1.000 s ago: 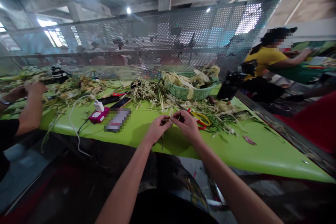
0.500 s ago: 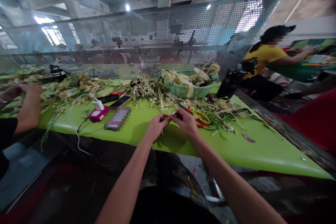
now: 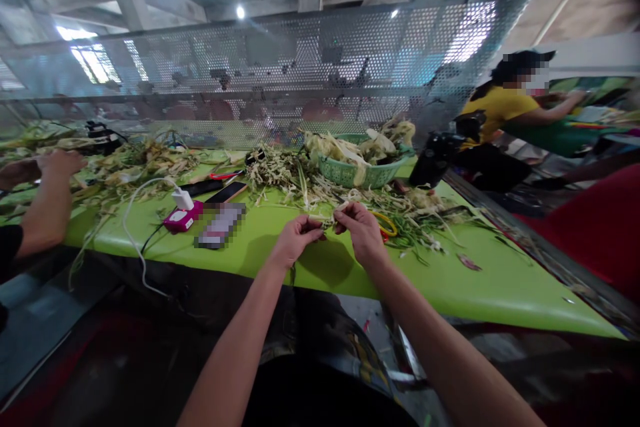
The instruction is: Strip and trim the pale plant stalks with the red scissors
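Note:
Over the green tabletop, my left hand pinches one end of a thin pale plant strip. My right hand has its fingertips closed on the other end, so the strip stretches between the two. Its exact kind is too small to tell. Just behind my right hand lie the yellow and red handles of scissors, partly covered by that hand. A heap of cut, pale plant pieces spreads beyond both hands.
A green plastic basket of wilted leaves stands at the back, beside a black container. Left of my hands lie a phone, a dark phone and a pink power socket with a white cable. A co-worker's hands are at far left.
My hands have moved slightly apart, and the pale strip now shows between them. The right hand covers more of the scissors. The whole view has shifted a little.

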Demonstrator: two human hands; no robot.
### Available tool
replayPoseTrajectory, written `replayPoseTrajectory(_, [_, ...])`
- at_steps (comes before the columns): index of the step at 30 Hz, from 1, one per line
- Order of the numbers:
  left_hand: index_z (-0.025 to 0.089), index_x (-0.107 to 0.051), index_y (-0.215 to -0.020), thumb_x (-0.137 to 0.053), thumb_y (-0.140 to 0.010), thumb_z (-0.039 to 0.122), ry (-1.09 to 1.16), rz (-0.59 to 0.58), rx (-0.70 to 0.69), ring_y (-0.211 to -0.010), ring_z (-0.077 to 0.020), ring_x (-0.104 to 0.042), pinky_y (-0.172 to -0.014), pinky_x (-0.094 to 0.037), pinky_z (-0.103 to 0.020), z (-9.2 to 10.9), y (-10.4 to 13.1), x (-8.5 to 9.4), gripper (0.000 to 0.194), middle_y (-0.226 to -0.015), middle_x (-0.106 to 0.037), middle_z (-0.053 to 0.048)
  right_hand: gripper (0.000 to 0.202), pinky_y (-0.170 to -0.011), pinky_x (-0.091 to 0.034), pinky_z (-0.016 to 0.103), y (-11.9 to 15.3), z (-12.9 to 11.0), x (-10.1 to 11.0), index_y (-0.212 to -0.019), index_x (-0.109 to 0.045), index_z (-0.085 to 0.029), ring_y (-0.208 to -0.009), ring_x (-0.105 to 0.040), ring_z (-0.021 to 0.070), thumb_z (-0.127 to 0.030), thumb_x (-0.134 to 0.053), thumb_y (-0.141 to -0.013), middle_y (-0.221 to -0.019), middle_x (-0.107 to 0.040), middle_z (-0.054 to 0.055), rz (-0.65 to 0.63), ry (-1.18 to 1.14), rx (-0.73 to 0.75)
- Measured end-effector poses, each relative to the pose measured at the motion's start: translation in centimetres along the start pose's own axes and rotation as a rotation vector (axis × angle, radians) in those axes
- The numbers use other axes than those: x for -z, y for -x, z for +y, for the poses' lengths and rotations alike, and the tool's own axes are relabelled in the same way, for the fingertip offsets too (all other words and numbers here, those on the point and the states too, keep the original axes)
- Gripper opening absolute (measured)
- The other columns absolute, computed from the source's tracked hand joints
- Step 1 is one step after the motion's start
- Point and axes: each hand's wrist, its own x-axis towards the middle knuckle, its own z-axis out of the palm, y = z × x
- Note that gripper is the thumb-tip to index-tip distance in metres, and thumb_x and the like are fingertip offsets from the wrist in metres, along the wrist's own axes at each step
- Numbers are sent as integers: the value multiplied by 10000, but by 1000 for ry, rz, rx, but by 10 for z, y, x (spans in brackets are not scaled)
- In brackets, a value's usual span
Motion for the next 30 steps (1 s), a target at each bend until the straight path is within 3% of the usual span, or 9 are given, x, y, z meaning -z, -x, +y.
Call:
replayPoseTrajectory(6, [160,-592,-915,-715,-711,415,-83,-96,-26,-682,-141,-608,-664,-432,-261,2,5,-7,349,-751,-645,-14,216,-459,-395,217,-1,-6,2,-699,-557,-196,-474,-471,80,-334,-723,-690,-604,-516,-48,63,-66,-17])
replayPoseTrajectory(11, [161,-648,-915,-503,-850,518,-195,-50,20,-713,-159,-575,-714,-410,-280,11,14,-5,391,-726,-656,-39,228,-369,-276,194,-3,-7,3,-724,-563,-193,-432,-354,53,-348,-726,-688,-630,-509,-46,131,-7,36])
replayPoseTrajectory(15, [155,-649,-964,-546,-832,479,-301,-23,31,-621,-127,-486,-609,-347,-249,11,26,-3,365,-658,-572,6,240,-368,-257,191,-4,-5,5,-726,-555,-195,-444,-338,56,-354,-728,-683,-621,-488,-48,161,-13,41])
replayPoseTrajectory(18, [158,-646,-1007,-495,-871,419,-476,-30,10,-625,-133,-484,-589,-337,-250,10,43,-9,331,-698,-583,-4,238,-377,-263,194,-4,-4,7,-721,-546,-198,-448,-343,59,-348,-726,-678,-609,-474,-53,165,-17,40])
replayPoseTrajectory(21, [179,-686,-915,-473,-891,325,-793,-41,-58,-734,-176,-551,-695,-383,-290,16,68,-20,259,-779,-645,-42,256,-384,-268,199,-7,-2,10,-704,-527,-201,-442,-345,61,-366,-720,-672,-595,-455,-60,185,-21,41])
replayPoseTrajectory(23, [208,-708,-883,-491,-891,313,-905,-175,-85,-778,-193,-576,-781,-397,-321,26,86,-23,241,-750,-662,-39,265,-386,-269,201,-10,0,13,-697,-520,-201,-434,-346,62,-380,-713,-672,-584,-450,-61,199,-22,41])
replayPoseTrajectory(27, [277,-687,-1038,-625,-818,341,-854,-414,-124,-1086,-209,-551,-984,-364,-337,52,105,-5,237,-1088,-678,-31,237,-380,-261,206,-10,-1,16,-706,-537,-196,-427,-353,65,-372,-694,-690,-587,-473,-53,204,-4,51])
replayPoseTrajectory(28, [275,-687,-1035,-616,-824,348,-850,-375,-116,-1107,-209,-545,-998,-364,-341,59,105,2,234,-1112,-669,-35,228,-379,-261,209,-10,-1,15,-706,-541,-195,-428,-353,67,-367,-690,-693,-588,-479,-51,201,6,57])
replayPoseTrajectory(30, [246,-684,-1000,-544,-868,364,-844,-118,-111,-1061,-208,-572,-969,-397,-353,71,99,16,226,-1071,-670,-52,211,-382,-261,213,-8,-2,14,-701,-550,-194,-433,-354,73,-358,-684,-699,-580,-482,-49,187,32,68])
